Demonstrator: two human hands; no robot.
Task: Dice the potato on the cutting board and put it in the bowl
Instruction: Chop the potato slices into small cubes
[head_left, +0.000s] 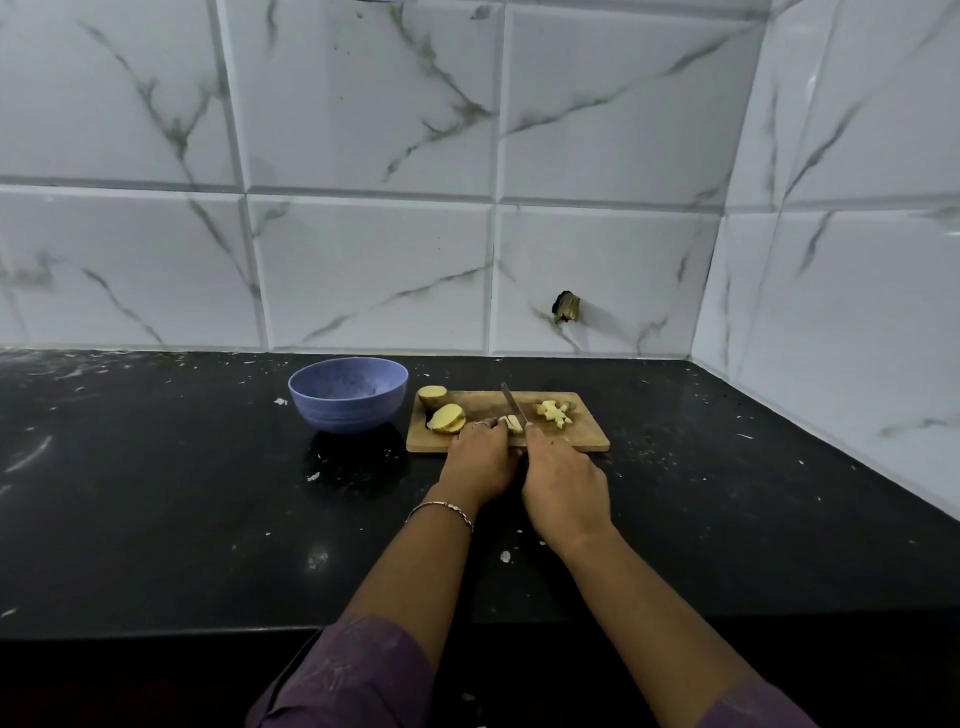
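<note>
A wooden cutting board (587, 439) lies on the black counter. On its left end sit a potato end piece (432, 396) and a stack of potato slices (447, 419). A small heap of diced potato (555, 413) lies at the right end. My left hand (479, 460) holds down a potato strip (513, 423) with curled fingertips at the board's front middle. My right hand (563, 486) grips the handle of a knife (513, 402), whose blade rests against the strip. The handle is hidden in my fist. A blue bowl (348, 394) stands left of the board and looks empty.
The black counter (182, 493) is speckled with white flecks and runs into a corner of white marble-look tiled walls (363, 260) behind and to the right. A small dark fitting (566, 307) sticks out of the back wall above the board.
</note>
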